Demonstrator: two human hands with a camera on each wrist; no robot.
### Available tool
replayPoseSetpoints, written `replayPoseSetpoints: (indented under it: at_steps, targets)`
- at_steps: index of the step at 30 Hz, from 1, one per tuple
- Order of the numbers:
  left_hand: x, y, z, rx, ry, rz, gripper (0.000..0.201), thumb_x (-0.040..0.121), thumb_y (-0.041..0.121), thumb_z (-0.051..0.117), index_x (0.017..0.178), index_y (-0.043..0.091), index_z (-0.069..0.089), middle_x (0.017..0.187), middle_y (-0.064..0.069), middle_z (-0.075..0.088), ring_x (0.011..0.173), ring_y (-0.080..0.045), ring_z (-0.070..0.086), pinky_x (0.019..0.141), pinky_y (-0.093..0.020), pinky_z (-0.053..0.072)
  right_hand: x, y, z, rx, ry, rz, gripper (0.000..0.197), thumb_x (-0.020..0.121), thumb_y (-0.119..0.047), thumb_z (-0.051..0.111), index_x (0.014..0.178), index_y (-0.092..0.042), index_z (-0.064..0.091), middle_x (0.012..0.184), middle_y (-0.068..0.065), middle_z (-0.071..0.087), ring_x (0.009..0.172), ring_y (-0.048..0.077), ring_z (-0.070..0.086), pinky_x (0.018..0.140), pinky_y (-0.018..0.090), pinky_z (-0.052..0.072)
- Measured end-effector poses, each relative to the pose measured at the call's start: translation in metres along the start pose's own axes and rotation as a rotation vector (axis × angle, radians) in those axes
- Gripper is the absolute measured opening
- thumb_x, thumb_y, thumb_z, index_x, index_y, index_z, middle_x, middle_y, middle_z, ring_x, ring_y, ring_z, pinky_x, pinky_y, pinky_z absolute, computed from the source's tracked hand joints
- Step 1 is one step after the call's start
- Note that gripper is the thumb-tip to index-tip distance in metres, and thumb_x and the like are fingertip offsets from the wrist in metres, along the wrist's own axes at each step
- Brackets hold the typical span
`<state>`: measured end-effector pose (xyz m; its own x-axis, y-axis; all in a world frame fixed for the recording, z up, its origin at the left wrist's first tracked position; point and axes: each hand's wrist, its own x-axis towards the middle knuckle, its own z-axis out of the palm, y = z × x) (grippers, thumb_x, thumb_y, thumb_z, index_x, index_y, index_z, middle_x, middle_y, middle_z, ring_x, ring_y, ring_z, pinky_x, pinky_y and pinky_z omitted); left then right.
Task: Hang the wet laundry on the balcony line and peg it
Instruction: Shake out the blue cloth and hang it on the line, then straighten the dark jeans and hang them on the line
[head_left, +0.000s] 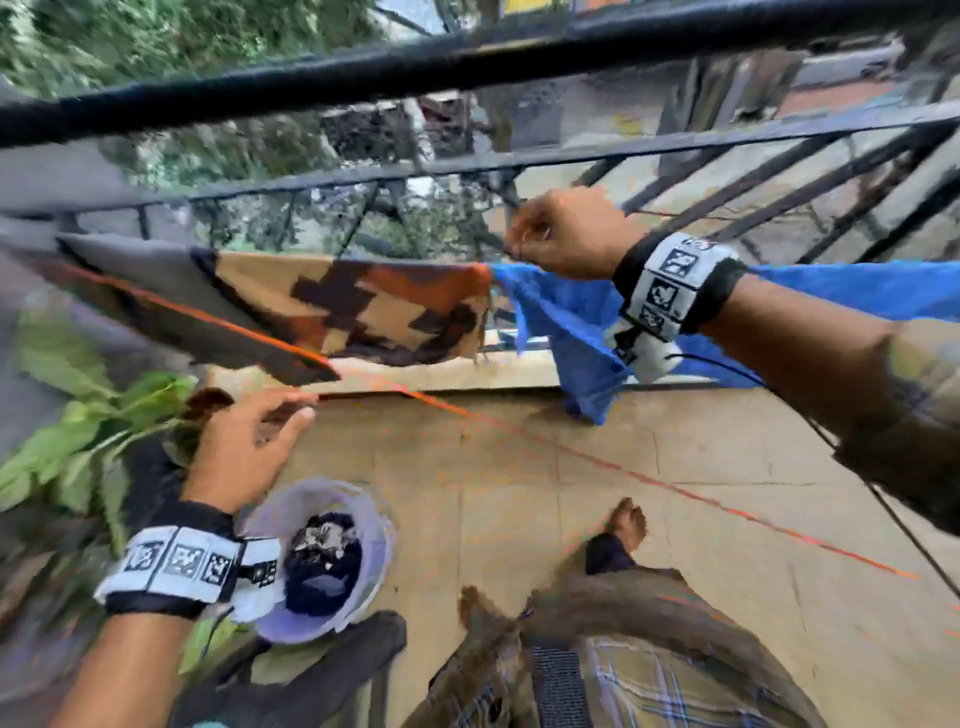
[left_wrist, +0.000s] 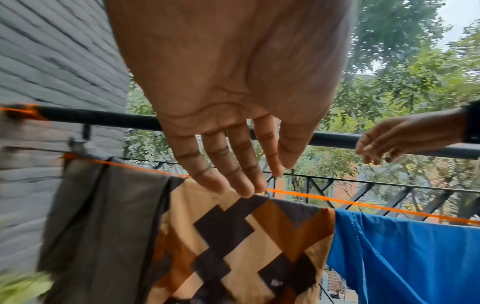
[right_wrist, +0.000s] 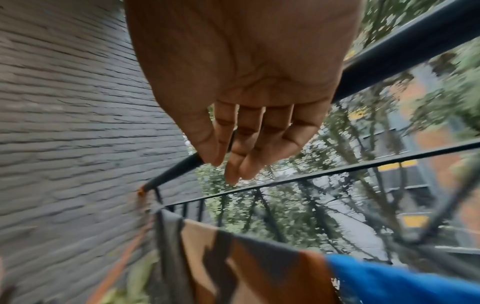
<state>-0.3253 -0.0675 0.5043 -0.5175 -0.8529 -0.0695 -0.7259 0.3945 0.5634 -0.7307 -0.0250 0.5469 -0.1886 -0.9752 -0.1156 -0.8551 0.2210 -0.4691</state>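
Basically, both hands are empty — left hand (left_wrist: 233, 92) fingers straight, right hand (right_wrist: 246, 82) loosely curled. Only the head view shows the bucket (head_left: 374, 525) — wrist views show the orange line (left_wrist: 363, 203) and blue cloth (left_wrist: 415, 257).

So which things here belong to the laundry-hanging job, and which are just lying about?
Part of the job:
orange line
grey cloth
brown patterned cloth
blue cloth
bucket holding dark laundry
left hand, open
right hand, loosely curled, empty

Just there:
black railing
leafy plant
tiled floor
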Motion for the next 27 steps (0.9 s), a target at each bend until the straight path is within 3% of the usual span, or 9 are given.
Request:
replayPoseSetpoints:
  at_steps: [2,4,6,10,12,18,23,25,27]
  targets:
    - [-0.039,-0.037,-0.004,-0.102,0.025,-0.087,0.042,0.091,0.01,0.069,0.089,0.051,0.067,0.094,0.007,0.071,0.081,0.016,0.061,0.079,-0.003,0.045,0.003,-0.069,0.033,0.039,-0.032,-0.097,0.029,0.078,-0.04,0.055,0.096,-0.026,0.074,0.09,0.002,0.073,0.088,0.024,0.068,0.076,0.035,0.055]
    - [-0.074,-0.064,0.003,-0.22,0.032,-0.208,0.034,0.091,0.0,0.065,0.097,0.033,0.067,0.094,0.0,0.069,0.076,0.022,0.059,0.073,0.001,0.044,0.0,-0.127,0.067,0.075,-0.077,-0.185,0.025,0.079,-0.039,0.057,0.094,-0.027,0.073,0.09,-0.001,0.073,0.086,0.023,0.068,0.076,0.035,0.054]
    - [-0.115,-0.1,0.01,-0.311,0.063,-0.313,0.026,0.091,-0.007,0.062,0.099,0.017,0.065,0.091,0.003,0.067,0.072,0.02,0.059,0.068,-0.002,0.044,-0.008,-0.185,0.112,0.098,-0.147,-0.274,0.023,0.08,-0.043,0.058,0.092,-0.029,0.071,0.088,-0.004,0.072,0.083,0.022,0.067,0.074,0.036,0.054]
    - [-0.195,-0.174,0.046,-0.408,0.055,-0.528,0.021,0.092,-0.007,0.061,0.099,0.011,0.069,0.083,0.014,0.067,0.073,0.001,0.063,0.068,-0.004,0.044,-0.03,-0.267,0.205,0.067,-0.366,-0.402,0.018,0.086,-0.034,0.059,0.091,-0.023,0.072,0.086,-0.001,0.072,0.08,0.023,0.066,0.072,0.036,0.054]
    - [-0.232,-0.2,0.067,-0.456,0.051,-0.637,0.02,0.09,-0.011,0.06,0.097,0.006,0.067,0.079,0.016,0.067,0.073,0.0,0.063,0.07,-0.007,0.045,-0.044,-0.289,0.246,0.025,-0.516,-0.409,0.017,0.088,-0.03,0.059,0.096,-0.025,0.073,0.093,0.0,0.073,0.086,0.024,0.066,0.076,0.035,0.054]
    - [-0.299,-0.228,0.107,-0.595,0.026,-0.897,0.025,0.09,-0.013,0.057,0.088,0.011,0.064,0.074,0.001,0.061,0.068,0.022,0.057,0.067,-0.004,0.044,-0.067,-0.298,0.348,-0.129,-0.861,-0.33,0.017,0.088,-0.029,0.06,0.098,-0.027,0.074,0.103,0.002,0.072,0.096,0.026,0.064,0.078,0.028,0.047]
    - [-0.32,-0.256,0.138,-0.725,0.152,-1.042,0.013,0.081,0.009,0.063,0.073,0.019,0.063,0.056,0.018,0.066,0.061,0.011,0.06,0.064,-0.015,0.045,-0.054,-0.292,0.408,-0.209,-1.049,-0.288,0.021,0.088,-0.026,0.058,0.102,-0.025,0.074,0.105,0.002,0.072,0.097,0.024,0.064,0.078,0.026,0.045]
    - [-0.319,-0.269,0.147,-0.778,0.151,-1.082,0.005,0.078,0.017,0.061,0.077,0.015,0.065,0.065,0.008,0.069,0.065,0.002,0.061,0.066,-0.022,0.044,-0.042,-0.291,0.436,-0.231,-1.107,-0.295,0.021,0.089,-0.024,0.058,0.102,-0.024,0.074,0.107,0.002,0.072,0.099,0.024,0.064,0.079,0.025,0.044]
    - [-0.315,-0.285,0.155,-0.795,0.205,-1.115,0.032,0.071,0.035,0.058,0.084,0.008,0.067,0.077,-0.014,0.068,0.075,-0.017,0.06,0.071,-0.025,0.044,-0.029,-0.291,0.467,-0.267,-1.162,-0.321,0.021,0.09,-0.023,0.057,0.103,-0.022,0.073,0.111,0.002,0.07,0.103,0.025,0.063,0.081,0.027,0.045]
